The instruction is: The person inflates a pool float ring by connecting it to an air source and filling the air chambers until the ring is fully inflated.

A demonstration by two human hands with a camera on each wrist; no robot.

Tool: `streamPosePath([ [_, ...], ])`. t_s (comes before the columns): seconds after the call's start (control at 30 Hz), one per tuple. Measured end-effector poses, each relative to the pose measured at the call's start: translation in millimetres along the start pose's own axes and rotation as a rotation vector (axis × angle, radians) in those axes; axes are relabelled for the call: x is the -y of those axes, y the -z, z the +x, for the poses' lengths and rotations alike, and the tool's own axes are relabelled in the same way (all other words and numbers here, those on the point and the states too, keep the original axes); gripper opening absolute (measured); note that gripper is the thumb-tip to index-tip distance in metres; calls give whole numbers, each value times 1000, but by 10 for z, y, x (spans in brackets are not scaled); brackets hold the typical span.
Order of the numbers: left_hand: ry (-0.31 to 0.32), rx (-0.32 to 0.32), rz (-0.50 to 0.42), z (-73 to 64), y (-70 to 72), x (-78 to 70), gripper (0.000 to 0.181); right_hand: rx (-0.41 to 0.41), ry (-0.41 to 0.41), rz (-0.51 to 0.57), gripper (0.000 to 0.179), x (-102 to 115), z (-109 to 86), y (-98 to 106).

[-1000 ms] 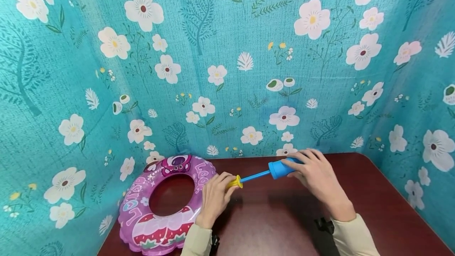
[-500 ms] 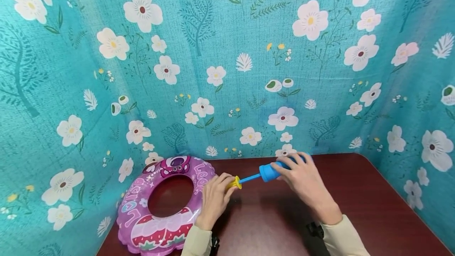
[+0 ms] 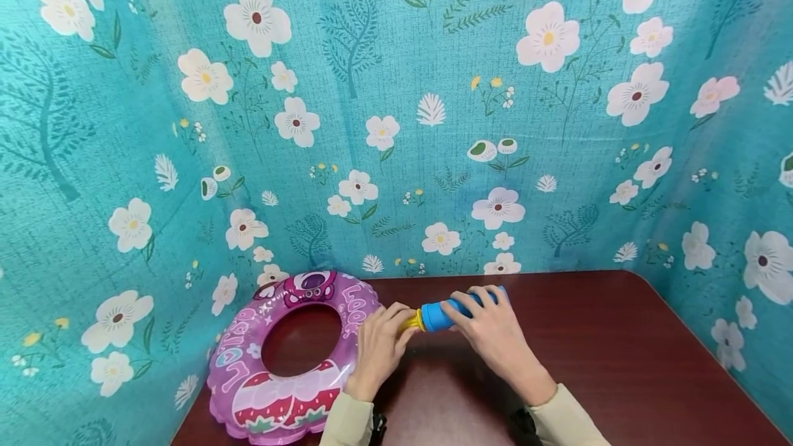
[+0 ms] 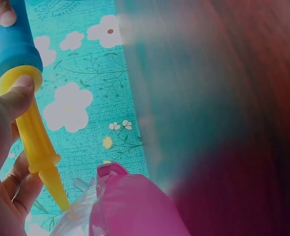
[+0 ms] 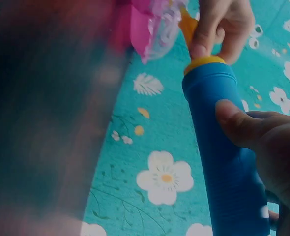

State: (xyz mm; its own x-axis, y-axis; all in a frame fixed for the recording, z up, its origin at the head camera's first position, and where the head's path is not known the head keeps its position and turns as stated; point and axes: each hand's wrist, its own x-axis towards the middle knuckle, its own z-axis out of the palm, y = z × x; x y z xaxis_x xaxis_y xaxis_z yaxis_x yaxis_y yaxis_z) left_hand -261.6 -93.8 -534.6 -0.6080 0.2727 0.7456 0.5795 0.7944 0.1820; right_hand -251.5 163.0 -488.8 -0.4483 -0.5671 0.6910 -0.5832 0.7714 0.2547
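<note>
A hand air pump with a ribbed blue barrel [image 5: 218, 142] and a yellow nozzle [image 4: 37, 132] lies slantwise between my two hands. My left hand [image 3: 376, 349] grips the nozzle, thumb on its round yellow flange. Around the blue barrel curl the fingers of my right hand [image 3: 492, 336]. The barrel's end sits right at the flange, with no blue rod showing. At the left is an inflated purple swim ring [image 3: 248, 391] with strawberry prints. In the left wrist view the nozzle's tip reaches the ring's clear plastic, beside a small clear tab [image 4: 81, 184].
The dark red wooden table [image 3: 595, 343] spreads under both hands and off to the right. A teal flowered curtain [image 3: 427, 177] hangs close behind the table and along both sides. The swim ring leans over the table's left part, near the curtain.
My right hand has moved left with the blue barrel, sliding it over the rod until it meets the yellow flange. My left hand and the swim ring have stayed nearly in place.
</note>
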Motion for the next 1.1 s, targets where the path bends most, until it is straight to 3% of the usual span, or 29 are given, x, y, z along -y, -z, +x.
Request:
streamPosePath([
  [0.27,-1,22,-5,3,-15,13,27,95,-62,-14,67,46,-6,13],
  [0.57,5,29,18,-16,-13,16,26,212,-196,63,64,-414,-105,209],
  [0.87,44,26,-6,6,18,5,27,149,-190,45,68,-744,-142,484],
  [1.1,55,39,-14,-7,30,15,28,61,-192,26,71,-760,-157,533],
])
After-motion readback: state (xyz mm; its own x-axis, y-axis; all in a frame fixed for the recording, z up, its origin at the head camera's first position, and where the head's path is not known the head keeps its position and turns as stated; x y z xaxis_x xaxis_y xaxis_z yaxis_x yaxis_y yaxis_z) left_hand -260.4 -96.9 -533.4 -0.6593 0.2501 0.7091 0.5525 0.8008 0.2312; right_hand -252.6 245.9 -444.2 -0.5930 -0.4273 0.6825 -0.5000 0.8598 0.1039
